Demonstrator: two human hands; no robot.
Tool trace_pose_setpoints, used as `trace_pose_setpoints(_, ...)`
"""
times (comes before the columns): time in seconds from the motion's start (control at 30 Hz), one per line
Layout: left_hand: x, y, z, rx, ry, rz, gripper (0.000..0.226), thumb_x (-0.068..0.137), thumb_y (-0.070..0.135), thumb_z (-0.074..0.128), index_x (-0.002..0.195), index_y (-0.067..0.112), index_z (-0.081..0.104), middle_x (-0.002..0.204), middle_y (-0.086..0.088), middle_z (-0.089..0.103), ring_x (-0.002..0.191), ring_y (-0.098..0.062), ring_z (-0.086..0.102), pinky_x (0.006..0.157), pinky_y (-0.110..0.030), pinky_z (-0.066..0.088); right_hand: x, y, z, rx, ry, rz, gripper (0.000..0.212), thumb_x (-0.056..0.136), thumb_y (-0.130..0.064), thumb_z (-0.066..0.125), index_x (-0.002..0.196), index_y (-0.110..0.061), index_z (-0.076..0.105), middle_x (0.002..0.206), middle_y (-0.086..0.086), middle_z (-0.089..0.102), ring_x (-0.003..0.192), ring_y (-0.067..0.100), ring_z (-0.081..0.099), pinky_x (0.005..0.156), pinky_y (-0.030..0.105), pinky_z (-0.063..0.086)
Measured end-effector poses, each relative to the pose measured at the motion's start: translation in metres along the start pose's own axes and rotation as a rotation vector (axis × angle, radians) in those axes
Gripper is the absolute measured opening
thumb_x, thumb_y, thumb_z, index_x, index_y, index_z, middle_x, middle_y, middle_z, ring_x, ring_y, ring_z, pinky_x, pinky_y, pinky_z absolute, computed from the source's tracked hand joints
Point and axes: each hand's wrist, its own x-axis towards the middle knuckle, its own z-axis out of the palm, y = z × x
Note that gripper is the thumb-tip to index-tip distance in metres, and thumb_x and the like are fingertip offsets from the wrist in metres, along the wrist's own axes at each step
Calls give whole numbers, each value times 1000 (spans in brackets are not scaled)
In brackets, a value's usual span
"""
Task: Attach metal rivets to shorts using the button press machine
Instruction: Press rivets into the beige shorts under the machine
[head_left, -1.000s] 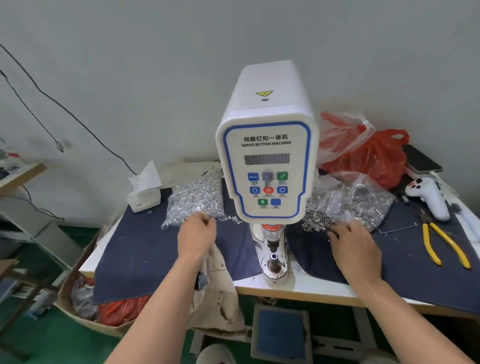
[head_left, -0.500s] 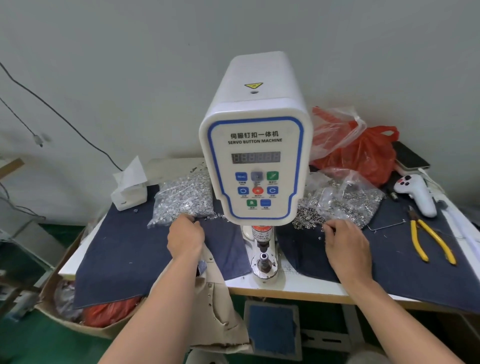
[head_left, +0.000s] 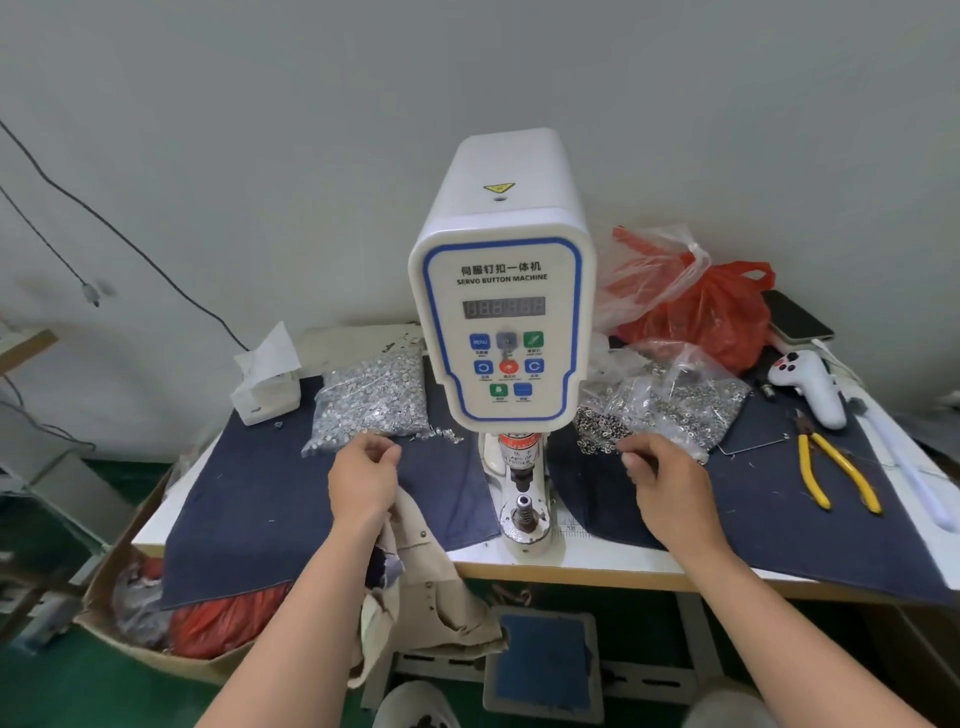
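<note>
Two hands — left (head_left: 363, 480), right (head_left: 670, 486) — grips unclear, denim-covered table (head_left: 597, 564), grey wall (head_left: 311, 130).

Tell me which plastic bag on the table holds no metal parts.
The red plastic bag behind the machine's right side; the two clear bags hold silver parts.

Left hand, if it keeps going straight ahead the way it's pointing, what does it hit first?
Probably the clear bag of silver rivets just beyond the left hand, though depth is hard to judge.
</note>
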Motion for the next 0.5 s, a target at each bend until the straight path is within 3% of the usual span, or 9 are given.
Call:
trace_pose_setpoints(0.1,-21,1,-12,-142,-90,42,13,98,14,71,95,26,75,89,13,74,90,-7,70,83,-35,55,-12,-14,7,57,-106,53,13,99,-8,62,101,-18,71,83,-3,73,82,18,71,81,36,55)
trace_pose_setpoints(0.23,-51,-2,-22,-251,-218,23,17,96,17,75,91,32,81,87,13,80,88,3,72,74,-23,51,-22,-29,19,172,-202,159,21,98,-12,65,89,-30,69,71,-9,75,69,1,73,74,16,53)
trace_pose_setpoints(0.33,-72,-2,-22,-306,-298,-13,15,95,20,77,91,32,84,91,12,81,88,2,72,66,-16,49,-27,-40,27,351,-269,265,14,97,-8,66,94,-20,74,75,-5,78,73,10,76,76,25,61)
trace_pose_setpoints(0.5,-92,1,-16,-324,-364,-68,8,93,24,81,98,29,81,91,12,80,83,5,71,60,-9,48,-32,-56,33,615,-325,431,9,96,-3,68,98,-9,75,79,7,79,76,18,77,75,28,63)
